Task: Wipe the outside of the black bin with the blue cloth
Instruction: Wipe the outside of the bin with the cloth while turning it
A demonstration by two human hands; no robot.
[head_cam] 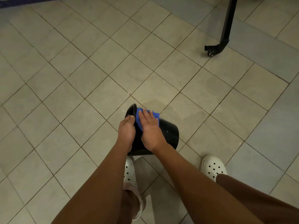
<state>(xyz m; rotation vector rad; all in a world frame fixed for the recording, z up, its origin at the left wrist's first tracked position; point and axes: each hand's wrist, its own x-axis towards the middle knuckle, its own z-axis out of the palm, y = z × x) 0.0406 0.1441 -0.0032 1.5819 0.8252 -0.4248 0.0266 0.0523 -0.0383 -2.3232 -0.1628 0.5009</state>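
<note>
The wiping step is in hand. The black bin (168,135) is tipped on its side just ahead of the person's white clogs (213,167), its mouth to the left. The left hand (127,131) curls over the rim and steadies it. The right hand (150,130) lies flat, fingers straight, pressing the blue cloth (139,120) on the outer wall near the rim. Whether the bin touches the tiled floor (80,78) is hard to tell. Next, probably, the cloth sweeps toward the base and the bin is turned.

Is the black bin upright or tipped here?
Tipped: the black bin has its rim facing sideways; the left hand grips it, the right hand presses the blue cloth on its wall.
</note>
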